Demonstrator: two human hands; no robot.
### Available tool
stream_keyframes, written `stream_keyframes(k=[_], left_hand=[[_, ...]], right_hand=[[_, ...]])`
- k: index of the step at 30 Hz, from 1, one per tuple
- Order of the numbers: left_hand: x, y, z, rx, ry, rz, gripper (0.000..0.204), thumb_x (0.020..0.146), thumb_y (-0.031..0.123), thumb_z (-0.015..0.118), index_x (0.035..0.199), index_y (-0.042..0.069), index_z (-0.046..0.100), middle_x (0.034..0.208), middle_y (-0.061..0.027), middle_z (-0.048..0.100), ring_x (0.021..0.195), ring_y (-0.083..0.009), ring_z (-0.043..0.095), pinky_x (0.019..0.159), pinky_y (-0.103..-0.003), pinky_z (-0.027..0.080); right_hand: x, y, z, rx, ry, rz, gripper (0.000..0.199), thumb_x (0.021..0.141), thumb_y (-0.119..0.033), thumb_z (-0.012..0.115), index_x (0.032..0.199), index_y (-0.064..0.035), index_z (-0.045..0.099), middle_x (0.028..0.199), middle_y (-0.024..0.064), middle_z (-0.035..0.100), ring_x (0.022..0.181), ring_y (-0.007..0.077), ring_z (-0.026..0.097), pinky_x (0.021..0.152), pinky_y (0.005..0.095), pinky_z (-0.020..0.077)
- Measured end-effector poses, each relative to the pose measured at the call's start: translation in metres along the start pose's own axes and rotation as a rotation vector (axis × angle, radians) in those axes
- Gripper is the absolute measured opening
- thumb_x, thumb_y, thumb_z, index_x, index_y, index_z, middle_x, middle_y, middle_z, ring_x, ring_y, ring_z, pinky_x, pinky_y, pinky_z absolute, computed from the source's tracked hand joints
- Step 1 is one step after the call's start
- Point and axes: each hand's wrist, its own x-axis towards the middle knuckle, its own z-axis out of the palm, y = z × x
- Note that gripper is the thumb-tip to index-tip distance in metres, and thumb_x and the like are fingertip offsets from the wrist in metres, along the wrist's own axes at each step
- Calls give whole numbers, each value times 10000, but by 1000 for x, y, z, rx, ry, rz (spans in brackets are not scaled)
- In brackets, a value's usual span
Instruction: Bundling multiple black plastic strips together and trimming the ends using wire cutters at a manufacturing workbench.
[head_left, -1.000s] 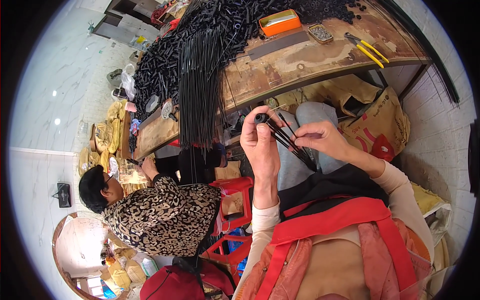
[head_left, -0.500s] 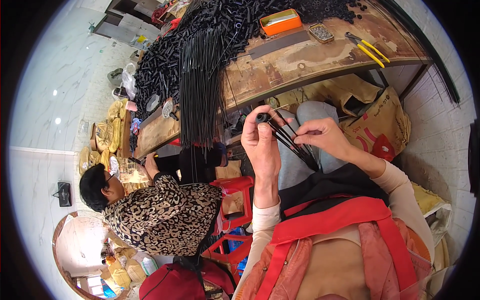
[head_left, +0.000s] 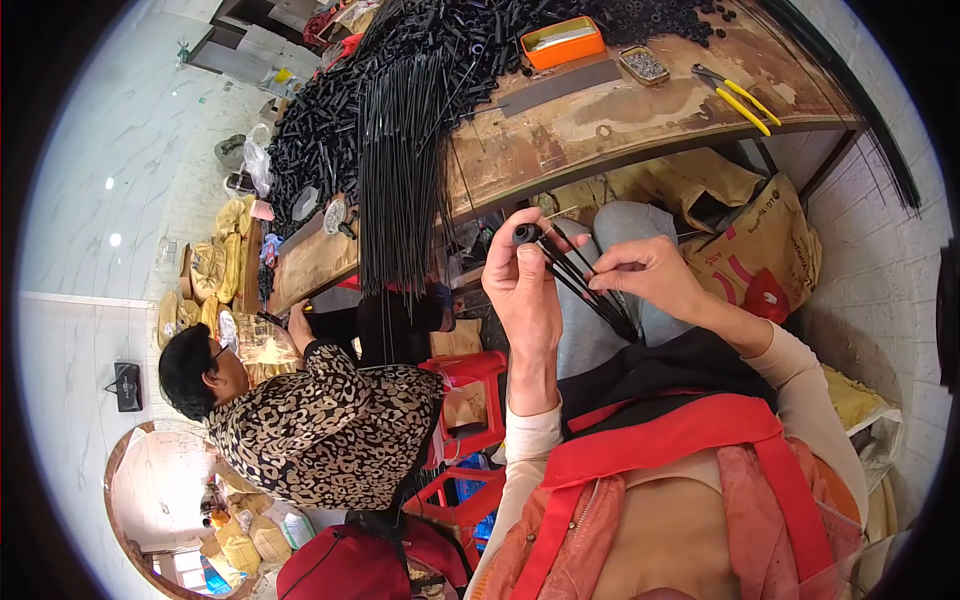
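Wooden worktop [head_left: 560, 150] carries black parts pile [head_left: 310, 140], yellow-handled pliers [head_left: 742, 106]. Black rod bundle [head_left: 614, 317] over lap [head_left: 580, 350]: left hand [head_left: 524, 292] fingers clamp its round end piece [head_left: 523, 234]; right hand [head_left: 655, 276] fingers pinched together at the rods, which one unclear.

You wear this camera on your head, the left of a side-by-side fisheye pair, and it faces steeply down over your own red apron [head_left: 665, 440]. Your left grip [head_left: 522, 290] and right grip [head_left: 655, 280] sit near it, just right of mid-frame; beyond them the wooden surface [head_left: 540, 150] bows across the upper part, and a co-worker [head_left: 325, 430] shows farther off at left.
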Motion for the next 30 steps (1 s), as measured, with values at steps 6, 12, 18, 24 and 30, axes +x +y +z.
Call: stream_keyframes(k=[6, 12, 18, 24, 30], left_hand=[[2, 0, 2, 10, 40, -6, 367, 934, 222, 609, 1205, -20, 559, 955, -80, 605, 850, -185, 629, 821, -424, 570], [0, 4, 5, 111, -1, -54, 410, 931, 204, 614, 1259, -32, 543, 969, -77, 596, 875, -191, 638, 822, -356, 546], [-2, 0, 4, 176, -31, -86, 452, 944, 216, 597, 1310, -35, 510, 1022, -63, 540, 898, -196, 634, 844, -321, 517], [0, 1, 2, 117, -109, -89, 418, 953, 180, 575, 1295, -52, 514, 1047, -71, 521, 980, -199, 601, 884, -356, 522], [2, 0, -7, 87, -98, -81, 364, 881, 90, 656, 1208, -46, 572, 1023, -58, 544, 946, -170, 599, 931, -462, 533]], right_hand=[[-1, 3, 4, -72, 4, -42, 96, 835, -38, 688, 906, 24, 702, 798, 64, 701, 724, 75, 640, 634, 213, 501], [-4, 3, 5, -136, 27, -90, 111, 818, -55, 708, 914, 1, 703, 774, 37, 683, 720, 54, 608, 641, 216, 488], [-4, 3, 5, -108, 44, -41, 125, 820, -51, 705, 933, 0, 698, 781, 36, 680, 744, 61, 613, 667, 223, 494], [-4, 8, 1, -61, 32, -84, 130, 819, -6, 690, 945, 23, 678, 845, 61, 685, 758, 87, 637, 678, 232, 513], [-5, 5, 2, -168, 1, -114, 143, 825, -65, 706, 951, -6, 672, 793, 29, 663, 736, 61, 608, 652, 226, 490]])
